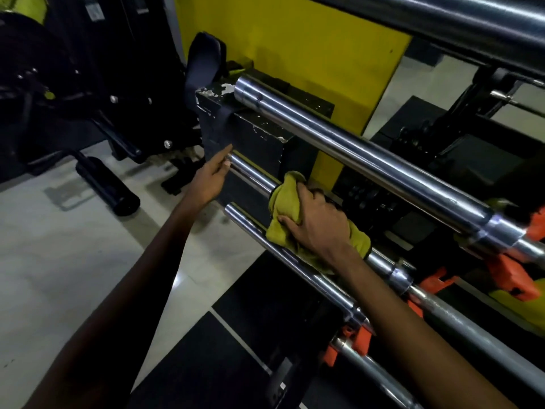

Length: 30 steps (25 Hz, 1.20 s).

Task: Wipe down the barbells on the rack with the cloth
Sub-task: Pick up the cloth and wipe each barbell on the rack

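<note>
Right hand (317,222) clamps crumpled yellow-green microfibre cloth (287,202) around sleeve of middle chrome steel barbell (253,172), near end of black chipped rack (259,140). Left hand (211,178) spread flat, fingertips touching bar tip, gripping nothing. Cloth soft, light, conforms easily; best bunched in palm. Bars heavy, stiff, slick, seated; shiny, streaked. More polished barbells above (354,152) and below (295,258).

Yellow wall (295,39) behind; pale glossy tiled floor (73,261) with black rubber mats (236,349); dark exercise machine (73,84) at left; dim lighting.
</note>
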{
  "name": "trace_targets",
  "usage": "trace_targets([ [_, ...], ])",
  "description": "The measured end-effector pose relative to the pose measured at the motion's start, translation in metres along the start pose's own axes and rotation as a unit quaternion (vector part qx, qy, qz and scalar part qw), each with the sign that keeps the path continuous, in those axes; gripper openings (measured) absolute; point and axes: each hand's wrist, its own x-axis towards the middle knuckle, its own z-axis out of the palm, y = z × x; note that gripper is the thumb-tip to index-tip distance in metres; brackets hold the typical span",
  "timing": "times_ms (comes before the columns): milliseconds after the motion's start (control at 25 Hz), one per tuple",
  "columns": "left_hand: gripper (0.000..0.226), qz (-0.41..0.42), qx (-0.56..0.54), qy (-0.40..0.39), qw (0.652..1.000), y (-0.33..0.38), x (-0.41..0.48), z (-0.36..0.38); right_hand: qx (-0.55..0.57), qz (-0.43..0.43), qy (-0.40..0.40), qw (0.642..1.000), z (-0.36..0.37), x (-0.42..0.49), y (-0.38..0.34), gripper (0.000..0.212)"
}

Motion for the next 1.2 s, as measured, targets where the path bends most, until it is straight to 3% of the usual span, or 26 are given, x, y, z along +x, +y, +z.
trace_targets([
  [320,0.027,0.000,-0.079,0.125,0.989,-0.035,-0.030,-0.013,-0.069,-0.085,0.026,0.994,0.020,0.085,-0.086,0.082],
  [400,0.026,-0.002,-0.069,0.129,0.989,-0.037,-0.036,-0.016,-0.110,-0.131,0.005,0.985,0.020,0.099,-0.101,0.086],
  [480,0.025,-0.005,-0.074,0.127,0.989,-0.040,-0.033,-0.019,-0.079,-0.162,-0.027,0.983,0.014,0.100,-0.101,0.084],
  [560,0.026,-0.008,-0.091,0.122,0.988,-0.036,-0.026,-0.018,0.012,-0.138,-0.033,0.990,0.008,0.086,-0.085,0.077],
  [680,0.033,0.026,-0.101,0.081,0.991,-0.017,-0.016,-0.002,0.062,-0.004,-0.013,0.998,-0.002,0.038,-0.039,0.057],
  [760,0.036,0.051,-0.076,0.045,0.995,-0.001,-0.011,0.012,0.072,0.120,-0.034,0.990,-0.012,0.003,-0.005,0.069],
  [840,0.037,0.083,-0.022,0.037,0.996,0.008,-0.002,0.027,0.061,0.175,-0.038,0.982,-0.021,-0.028,0.021,0.080],
  [960,0.032,0.112,0.036,0.068,0.991,0.015,0.013,0.034,0.005,0.138,0.013,0.990,-0.020,-0.061,0.039,0.076],
  [1080,0.034,0.119,0.080,0.109,0.984,0.021,0.026,0.028,-0.038,0.090,0.017,0.995,-0.011,-0.070,0.045,0.086],
  [1200,0.040,0.032,0.186,0.038,0.981,0.036,0.048,0.016,-0.098,0.066,0.029,0.993,-0.003,-0.068,0.041,0.092],
])
